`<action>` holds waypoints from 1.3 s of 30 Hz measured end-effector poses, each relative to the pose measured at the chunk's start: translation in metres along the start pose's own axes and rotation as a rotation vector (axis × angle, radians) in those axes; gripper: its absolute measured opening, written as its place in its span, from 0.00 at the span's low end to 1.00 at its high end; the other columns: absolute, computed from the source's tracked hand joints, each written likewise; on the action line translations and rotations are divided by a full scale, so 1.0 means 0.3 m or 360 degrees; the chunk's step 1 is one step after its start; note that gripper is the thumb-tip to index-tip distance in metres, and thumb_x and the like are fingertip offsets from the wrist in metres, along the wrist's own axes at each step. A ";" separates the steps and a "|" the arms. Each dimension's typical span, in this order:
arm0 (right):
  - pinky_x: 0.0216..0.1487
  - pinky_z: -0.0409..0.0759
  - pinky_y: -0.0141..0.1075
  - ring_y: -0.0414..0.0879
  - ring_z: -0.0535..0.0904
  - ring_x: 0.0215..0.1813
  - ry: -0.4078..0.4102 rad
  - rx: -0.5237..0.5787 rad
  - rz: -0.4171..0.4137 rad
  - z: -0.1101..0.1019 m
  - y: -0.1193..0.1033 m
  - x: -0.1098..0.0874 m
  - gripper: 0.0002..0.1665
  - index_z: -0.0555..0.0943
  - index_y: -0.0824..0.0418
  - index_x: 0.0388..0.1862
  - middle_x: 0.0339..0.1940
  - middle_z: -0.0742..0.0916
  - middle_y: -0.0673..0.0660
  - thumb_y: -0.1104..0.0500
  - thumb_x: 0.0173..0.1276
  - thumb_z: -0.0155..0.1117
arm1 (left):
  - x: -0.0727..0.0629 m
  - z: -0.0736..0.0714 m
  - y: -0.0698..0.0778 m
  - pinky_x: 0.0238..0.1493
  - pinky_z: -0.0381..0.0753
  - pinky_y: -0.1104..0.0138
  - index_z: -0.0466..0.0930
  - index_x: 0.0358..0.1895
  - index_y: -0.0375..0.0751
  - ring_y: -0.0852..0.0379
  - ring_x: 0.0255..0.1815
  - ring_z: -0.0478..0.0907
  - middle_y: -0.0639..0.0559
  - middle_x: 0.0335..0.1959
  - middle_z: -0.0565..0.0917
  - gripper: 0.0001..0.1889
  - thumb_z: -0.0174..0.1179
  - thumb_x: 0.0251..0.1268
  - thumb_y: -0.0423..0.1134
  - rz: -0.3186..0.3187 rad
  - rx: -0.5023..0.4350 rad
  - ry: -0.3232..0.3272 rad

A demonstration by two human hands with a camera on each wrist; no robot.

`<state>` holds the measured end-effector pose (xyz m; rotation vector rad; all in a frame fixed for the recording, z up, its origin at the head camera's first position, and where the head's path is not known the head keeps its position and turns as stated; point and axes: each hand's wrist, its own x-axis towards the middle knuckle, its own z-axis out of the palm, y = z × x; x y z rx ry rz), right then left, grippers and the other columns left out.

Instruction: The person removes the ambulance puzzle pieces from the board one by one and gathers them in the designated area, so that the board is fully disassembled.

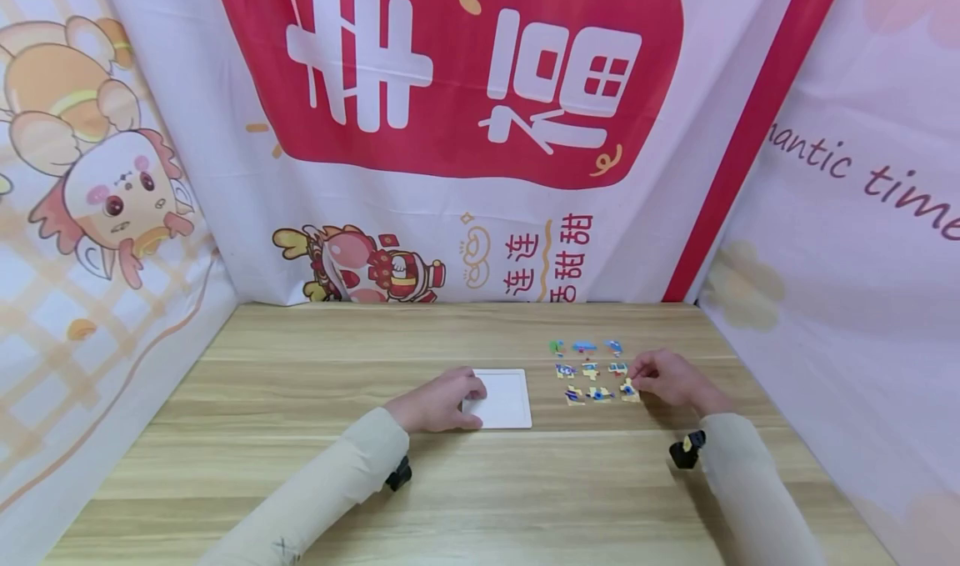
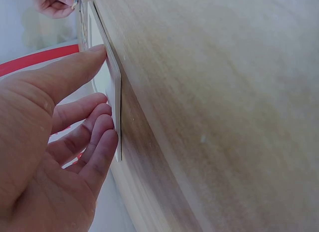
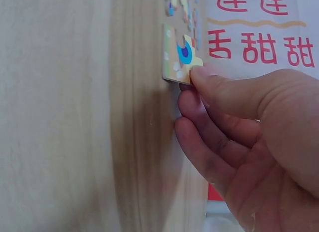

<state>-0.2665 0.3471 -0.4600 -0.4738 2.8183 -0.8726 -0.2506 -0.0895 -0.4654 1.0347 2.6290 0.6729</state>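
My left hand (image 1: 441, 401) rests at the left side of a flat white puzzle tray (image 1: 508, 399). In the left wrist view, the thumb lies on the tray's near edge, and loosely bent fingers touch its left side. To the right, my right hand (image 1: 669, 379) pinches a corner puzzle piece (image 3: 174, 60) between thumb and fingers. This piece has a blue ring printed on it, and its edge tips up slightly from the table in the right wrist view. Several other puzzle pieces (image 1: 590, 371) lie in loose rows beside it, to the left and behind.
The wooden table (image 1: 540, 491) runs back to a hanging cloth (image 1: 465, 191) with red and white print. Patterned cloths also hang along the left and right sides. A small black camera sits on each wrist.
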 end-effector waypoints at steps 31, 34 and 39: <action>0.42 0.79 0.36 0.44 0.78 0.38 0.0027 -0.0142 0.0096 0.023 -0.014 0.029 0.02 0.85 0.62 0.39 0.34 0.88 0.52 0.65 0.74 0.67 | -0.007 -0.001 0.007 0.59 0.82 0.57 0.82 0.63 0.36 0.54 0.51 0.77 0.48 0.54 0.81 0.24 0.73 0.69 0.43 -0.0021 -0.0020 -0.0010; 0.42 0.79 0.37 0.44 0.78 0.38 0.0032 -0.0176 0.0113 0.019 -0.038 0.032 0.04 0.86 0.60 0.40 0.35 0.88 0.52 0.62 0.76 0.66 | -0.007 0.000 0.005 0.59 0.82 0.58 0.82 0.63 0.36 0.54 0.51 0.77 0.49 0.54 0.81 0.24 0.72 0.69 0.43 -0.0012 -0.0007 -0.0006; 0.49 0.85 0.44 0.47 0.82 0.44 0.0008 -0.0208 0.0119 0.027 -0.107 0.042 0.10 0.87 0.62 0.50 0.41 0.89 0.54 0.58 0.78 0.65 | -0.017 -0.001 0.006 0.60 0.81 0.59 0.82 0.63 0.37 0.54 0.52 0.77 0.49 0.56 0.81 0.24 0.72 0.70 0.45 -0.0022 -0.0006 -0.0010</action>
